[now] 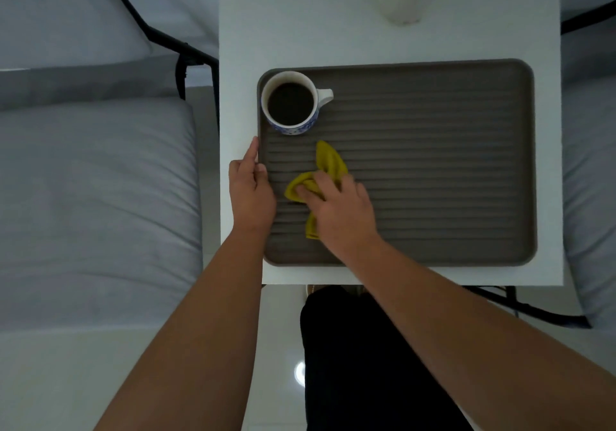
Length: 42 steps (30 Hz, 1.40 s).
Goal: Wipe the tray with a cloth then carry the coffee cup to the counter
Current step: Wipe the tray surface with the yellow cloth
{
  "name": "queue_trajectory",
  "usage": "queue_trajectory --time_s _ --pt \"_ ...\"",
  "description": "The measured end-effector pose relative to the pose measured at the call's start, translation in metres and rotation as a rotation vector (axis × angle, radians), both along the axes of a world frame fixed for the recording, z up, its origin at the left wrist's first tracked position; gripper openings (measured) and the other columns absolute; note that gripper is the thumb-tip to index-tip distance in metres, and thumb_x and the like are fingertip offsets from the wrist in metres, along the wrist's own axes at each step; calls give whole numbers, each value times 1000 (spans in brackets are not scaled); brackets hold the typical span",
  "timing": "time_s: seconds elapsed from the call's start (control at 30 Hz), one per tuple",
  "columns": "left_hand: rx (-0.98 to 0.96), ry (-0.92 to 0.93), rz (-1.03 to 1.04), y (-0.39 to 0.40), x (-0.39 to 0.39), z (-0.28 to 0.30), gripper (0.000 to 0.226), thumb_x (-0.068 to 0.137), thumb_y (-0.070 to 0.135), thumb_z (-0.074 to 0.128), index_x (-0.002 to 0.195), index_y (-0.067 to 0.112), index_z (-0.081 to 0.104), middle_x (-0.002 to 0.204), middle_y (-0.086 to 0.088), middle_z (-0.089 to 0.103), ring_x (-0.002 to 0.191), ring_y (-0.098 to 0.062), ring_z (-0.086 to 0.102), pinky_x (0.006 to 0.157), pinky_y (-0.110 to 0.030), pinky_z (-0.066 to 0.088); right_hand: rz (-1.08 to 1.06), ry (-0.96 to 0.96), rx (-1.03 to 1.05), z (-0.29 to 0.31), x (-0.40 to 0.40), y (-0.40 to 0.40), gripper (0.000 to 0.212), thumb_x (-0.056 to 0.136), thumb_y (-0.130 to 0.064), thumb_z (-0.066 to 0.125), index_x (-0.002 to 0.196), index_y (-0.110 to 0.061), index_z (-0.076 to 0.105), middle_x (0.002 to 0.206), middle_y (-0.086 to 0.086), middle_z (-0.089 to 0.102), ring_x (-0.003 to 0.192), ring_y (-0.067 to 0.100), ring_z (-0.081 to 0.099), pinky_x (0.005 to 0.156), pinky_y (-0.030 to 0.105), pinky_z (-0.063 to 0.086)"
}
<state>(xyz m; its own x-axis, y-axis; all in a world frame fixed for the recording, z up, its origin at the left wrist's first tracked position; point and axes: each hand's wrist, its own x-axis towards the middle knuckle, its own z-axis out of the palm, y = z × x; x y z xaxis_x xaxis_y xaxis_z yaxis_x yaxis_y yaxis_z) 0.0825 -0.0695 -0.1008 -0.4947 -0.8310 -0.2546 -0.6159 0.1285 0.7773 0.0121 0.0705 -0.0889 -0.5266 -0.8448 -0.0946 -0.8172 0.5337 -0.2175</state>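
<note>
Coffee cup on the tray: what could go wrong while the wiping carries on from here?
1. The coffee cup sits full in the tray's far left corner, close to the yellow cloth; a stroke that way could knock it and spill.
2. The left hand only steadies the tray's edge, so hard pushes from the right hand might slide the tray on the white table.

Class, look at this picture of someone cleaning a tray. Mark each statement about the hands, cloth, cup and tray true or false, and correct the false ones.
1. The right hand presses a yellow cloth onto the tray. True.
2. The coffee cup is empty. False: it holds dark coffee.
3. The left hand rests at the tray's left edge. True.
4. The cup stands off the tray, on the white table. False: it stands in the tray's far left corner.
5. The cup's handle points towards the tray's middle. True.
</note>
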Motion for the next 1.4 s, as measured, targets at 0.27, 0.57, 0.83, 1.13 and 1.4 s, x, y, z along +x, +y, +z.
queue_trajectory --time_s 0.27,0.57,0.83,1.13,1.4 --pt "26 3 38 3 -3 1 45 100 9 37 142 25 41 102 -1 42 93 -8 46 82 7 31 -24 77 3 2 -26 56 44 66 -15 62 109 -19 69 109 13 65 80 37 57 66 39 44" --pt "66 6 70 -1 -1 2 46 98 11 38 139 31 45 108 0 47 93 -6 50 75 5 36 175 -37 69 17 9 -22 42 78 -19 42 114 -25 64 119 4 56 100 30 53 78 40 43" --pt "72 3 87 4 -3 5 46 99 9 38 138 30 47 103 5 48 87 8 48 81 7 31 -76 -72 -1 2 -36 61 50 61 -9 72 108 -25 70 114 11 63 85 39 56 67 44 48" --pt "377 56 68 -21 4 7 47 96 5 43 134 31 51 80 5 53 77 -5 51 81 -15 49 -5 -205 78 18 2 -22 53 81 -18 61 133 -21 51 134 14 45 112 39 43 90 47 36" --pt "378 27 28 -28 9 11 40 94 9 53 132 18 56 98 3 64 92 -5 59 100 -26 47 57 -144 191 26 -14 -16 55 81 -17 62 134 -26 48 136 10 42 119 37 40 93 45 36"
